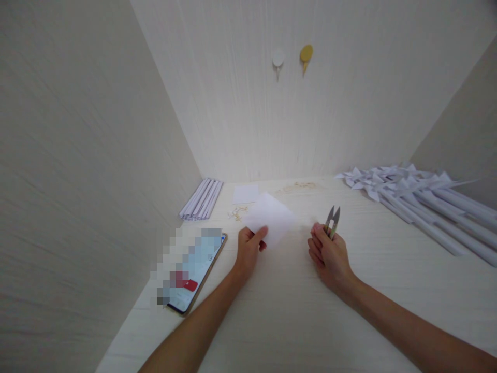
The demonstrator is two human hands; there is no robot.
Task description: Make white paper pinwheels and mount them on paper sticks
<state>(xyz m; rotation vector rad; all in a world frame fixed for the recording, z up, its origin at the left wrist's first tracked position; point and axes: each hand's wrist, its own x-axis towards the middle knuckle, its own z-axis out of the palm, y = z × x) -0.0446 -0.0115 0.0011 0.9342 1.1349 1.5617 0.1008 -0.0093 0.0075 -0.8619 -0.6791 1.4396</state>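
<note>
A square sheet of white paper (274, 215) is pinched by one corner in my left hand (249, 247), thumb on top, and held up over the table. My right hand (328, 254) is closed around a pair of thread snips (333, 217), their two pointed blades apart and aimed away from me. A gap of bare tabletop lies between the paper and the snips. Just beyond my left hand are small yellowish and white bits (237, 212), too small to name. Another flat piece of white paper (246, 194) lies behind them.
A phone (202, 269), partly blurred out, lies left of my left forearm. Rolled paper sticks (202, 199) are stacked at the back left. Several paper pinwheels (419, 191) on rolled sticks pile up at the right. Thin tan pieces (301, 186) lie near the back wall, which carries two hooks (306, 53).
</note>
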